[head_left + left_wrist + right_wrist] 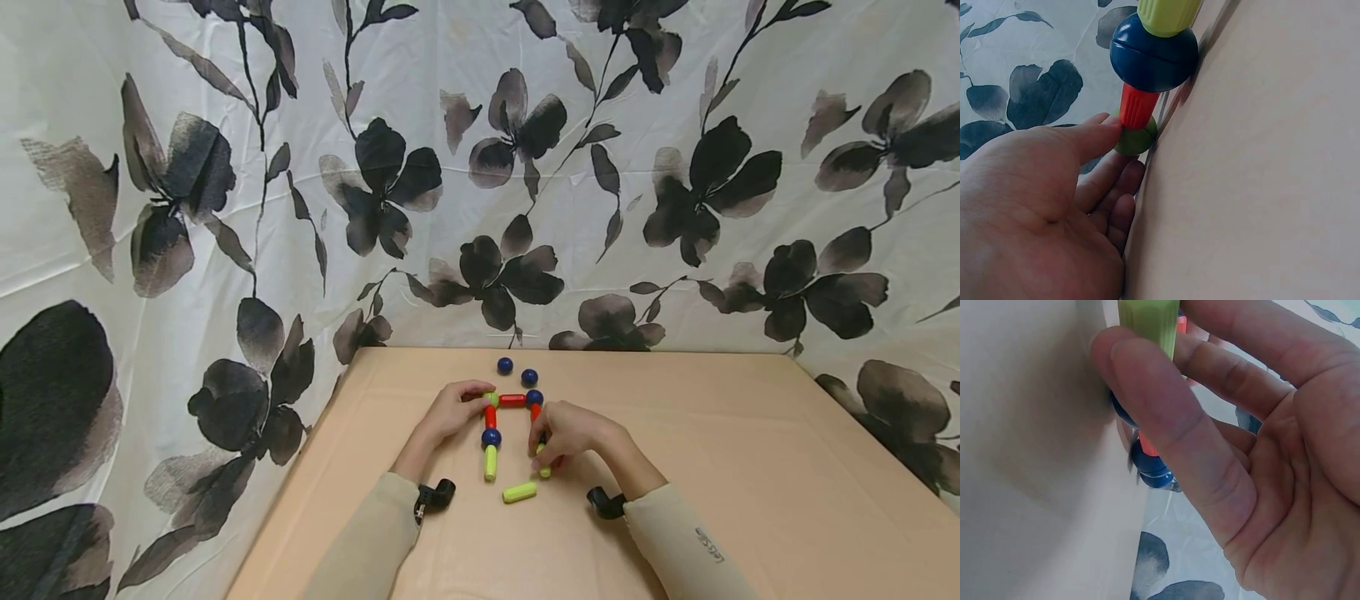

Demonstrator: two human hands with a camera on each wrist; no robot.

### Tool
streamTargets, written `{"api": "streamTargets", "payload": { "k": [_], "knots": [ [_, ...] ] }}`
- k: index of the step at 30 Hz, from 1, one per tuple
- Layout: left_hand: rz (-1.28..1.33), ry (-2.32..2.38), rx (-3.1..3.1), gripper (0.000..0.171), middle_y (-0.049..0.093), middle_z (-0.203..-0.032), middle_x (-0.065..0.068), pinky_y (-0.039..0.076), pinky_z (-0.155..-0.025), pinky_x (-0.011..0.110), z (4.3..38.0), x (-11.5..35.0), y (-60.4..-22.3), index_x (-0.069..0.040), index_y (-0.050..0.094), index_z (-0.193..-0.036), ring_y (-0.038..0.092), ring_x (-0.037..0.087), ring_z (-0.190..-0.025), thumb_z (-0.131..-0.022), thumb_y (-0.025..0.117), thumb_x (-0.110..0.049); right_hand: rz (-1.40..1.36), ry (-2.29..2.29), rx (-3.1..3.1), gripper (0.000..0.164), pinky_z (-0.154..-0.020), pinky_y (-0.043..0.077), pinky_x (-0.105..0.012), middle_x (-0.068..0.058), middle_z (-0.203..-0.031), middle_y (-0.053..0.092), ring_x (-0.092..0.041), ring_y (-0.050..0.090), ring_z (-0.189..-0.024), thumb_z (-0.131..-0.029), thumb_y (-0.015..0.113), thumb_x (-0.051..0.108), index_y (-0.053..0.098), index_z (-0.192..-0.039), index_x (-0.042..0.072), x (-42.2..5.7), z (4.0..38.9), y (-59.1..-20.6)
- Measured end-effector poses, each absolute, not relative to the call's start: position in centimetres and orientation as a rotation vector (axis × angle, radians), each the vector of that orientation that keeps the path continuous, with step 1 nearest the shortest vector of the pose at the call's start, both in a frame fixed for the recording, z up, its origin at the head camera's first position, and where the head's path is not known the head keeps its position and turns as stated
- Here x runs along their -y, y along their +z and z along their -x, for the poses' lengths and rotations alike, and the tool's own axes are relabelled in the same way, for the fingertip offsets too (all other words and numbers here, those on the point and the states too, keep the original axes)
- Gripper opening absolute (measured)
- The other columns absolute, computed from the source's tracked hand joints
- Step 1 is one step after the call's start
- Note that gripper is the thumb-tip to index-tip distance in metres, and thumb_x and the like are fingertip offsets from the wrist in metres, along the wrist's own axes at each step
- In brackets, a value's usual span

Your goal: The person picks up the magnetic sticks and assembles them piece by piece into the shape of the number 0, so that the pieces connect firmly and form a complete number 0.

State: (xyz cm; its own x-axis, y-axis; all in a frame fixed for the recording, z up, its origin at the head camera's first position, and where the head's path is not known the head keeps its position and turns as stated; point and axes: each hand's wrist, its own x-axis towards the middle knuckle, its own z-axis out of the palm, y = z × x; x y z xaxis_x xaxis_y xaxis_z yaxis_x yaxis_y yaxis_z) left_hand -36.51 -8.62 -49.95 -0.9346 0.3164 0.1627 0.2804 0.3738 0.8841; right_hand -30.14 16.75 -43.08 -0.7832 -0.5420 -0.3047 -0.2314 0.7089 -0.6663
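On the table lies a frame of rods and balls, open toward the person. My left hand [452, 410] pinches the green ball [1135, 142] at its far left corner, thumb beside a red rod [1138, 106]. Below that rod come a blue ball [491, 437] and a yellow-green rod [490, 463]. Another red rod [512, 401] joins the green ball to the far right blue ball [534, 398]. At the near end of the right side, my right hand [573, 432] grips a yellow-green rod [1150, 322] between thumb and fingers, against a blue ball [1124, 411] partly hidden by the thumb.
Two loose blue balls, one farther back [505, 366] and one nearer the frame [529, 377], lie beyond it. A loose yellow-green rod [520, 492] lies between the wrists. Flowered cloth [420, 308] hangs behind the tan table [750, 467]. Both wrists wear black cameras.
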Motion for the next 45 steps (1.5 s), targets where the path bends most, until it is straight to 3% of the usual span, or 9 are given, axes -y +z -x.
{"api": "streamTargets", "payload": {
  "k": [15, 19, 23, 30, 34, 37, 41, 45],
  "knots": [
    [-0.508, 1.635, -2.605, 0.028, 0.074, -0.121, 0.004, 0.052, -0.097, 0.038, 36.9, 8.6, -50.0, -0.011, 0.073, -0.129, 0.062, 0.020, -0.103, -0.102, 0.066, -0.011, 0.635, -0.812, -2.484, 0.015, -0.057, 0.060, -0.033, -0.002, -0.074, 0.071, -0.017, 0.064, -0.056, -0.084, 0.088, 0.017, 0.083, -0.097, 0.013, -16.8, 30.7, -43.1],
    [-0.511, 1.632, -2.604, 0.028, 0.074, -0.123, 0.004, 0.052, -0.098, 0.038, 36.9, 8.7, -49.8, -0.010, 0.072, -0.130, 0.062, 0.020, -0.104, -0.103, 0.066, -0.011, 0.691, -0.913, -2.520, 0.012, -0.051, 0.055, -0.030, -0.010, -0.073, 0.071, -0.018, 0.059, -0.052, -0.090, 0.083, 0.021, 0.083, -0.098, 0.013, -17.1, 31.7, -42.8],
    [-0.528, 1.630, -2.614, 0.028, 0.073, -0.124, 0.005, 0.053, -0.100, 0.039, 36.9, 8.7, -49.6, -0.008, 0.072, -0.131, 0.063, 0.020, -0.106, -0.103, 0.065, -0.012, 0.663, -1.150, -2.643, 0.021, -0.050, 0.048, -0.026, -0.019, -0.083, 0.070, -0.021, 0.058, -0.059, -0.097, 0.075, 0.026, 0.081, -0.106, 0.008, -17.6, 33.8, -43.0],
    [-0.534, 1.637, -2.606, 0.028, 0.073, -0.122, 0.007, 0.051, -0.094, 0.035, 36.7, 8.6, -49.6, -0.008, 0.072, -0.130, 0.062, 0.021, -0.102, -0.103, 0.064, -0.010, 0.520, -1.333, -2.828, 0.035, -0.076, 0.053, -0.032, -0.016, -0.122, 0.068, -0.027, 0.058, -0.098, -0.101, 0.070, 0.019, 0.068, -0.133, 0.005, -17.9, 37.3, -45.0],
    [-0.531, 1.642, -2.602, 0.028, 0.073, -0.123, 0.007, 0.052, -0.094, 0.036, 36.6, 8.5, -49.8, -0.007, 0.072, -0.130, 0.062, 0.020, -0.103, -0.103, 0.064, -0.010, 0.484, -1.282, -2.841, 0.042, -0.095, 0.052, -0.045, -0.018, -0.142, 0.060, -0.034, 0.056, -0.118, -0.103, 0.066, 0.018, 0.061, -0.144, 0.007, -18.0, 38.8, -46.4],
    [-0.518, 1.641, -2.600, 0.028, 0.073, -0.124, 0.006, 0.053, -0.096, 0.036, 36.6, 8.4, -50.0, -0.008, 0.072, -0.131, 0.062, 0.019, -0.104, -0.103, 0.064, -0.011, 0.466, -1.224, -2.829, 0.046, -0.111, 0.045, -0.058, -0.019, -0.156, 0.049, -0.042, 0.050, -0.134, -0.106, 0.062, 0.020, 0.056, -0.150, 0.010, -18.0, 39.4, -47.0],
    [-0.497, 1.642, -2.596, 0.028, 0.073, -0.125, 0.005, 0.053, -0.098, 0.038, 36.6, 8.4, -49.9, -0.011, 0.072, -0.131, 0.062, 0.019, -0.105, -0.103, 0.064, -0.012, 0.470, -1.143, -2.781, 0.047, -0.120, 0.030, -0.064, -0.024, -0.165, 0.034, -0.049, 0.034, -0.150, -0.108, 0.057, 0.021, 0.052, -0.154, 0.013, -17.8, 39.8, -47.2],
    [-0.500, 1.641, -2.601, 0.029, 0.073, -0.125, 0.005, 0.052, -0.099, 0.040, 36.6, 8.5, -49.7, -0.010, 0.072, -0.131, 0.062, 0.020, -0.106, -0.103, 0.065, -0.012, 0.506, -1.053, -2.775, 0.045, -0.123, 0.028, -0.061, -0.023, -0.163, 0.039, -0.045, 0.034, -0.152, -0.110, 0.053, 0.022, 0.051, -0.154, 0.013, -17.6, 40.1, -47.1]
  ]
}}
